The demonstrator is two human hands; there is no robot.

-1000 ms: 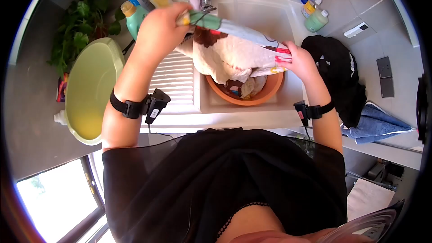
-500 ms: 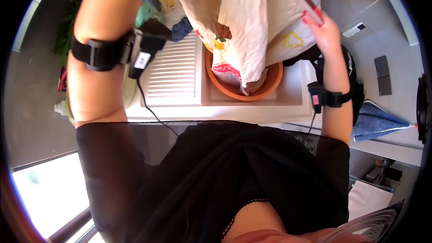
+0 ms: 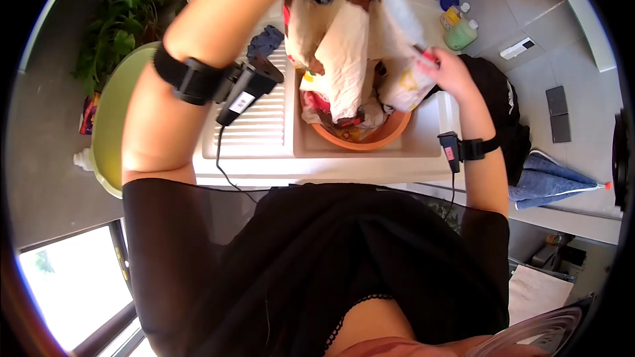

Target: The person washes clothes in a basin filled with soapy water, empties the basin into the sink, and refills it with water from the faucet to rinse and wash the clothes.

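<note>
right hand [image 3: 452,74]: pinching the edge of a white, colour-printed fabric cloth [image 3: 344,46]. left hand: out of view, grip untellable. cloth: left of the pinch, long axis hanging into a round orange basin [image 3: 370,145]. apparent step: holding-up; next move calls for firm edges.

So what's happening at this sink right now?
A person's right hand grips a large patterned cloth above an orange basin in the sink. The left arm reaches forward, its hand out of view. The cloth's lower folds hang down to the basin. A small dark cloth lies on the ribbed drainboard.
</note>
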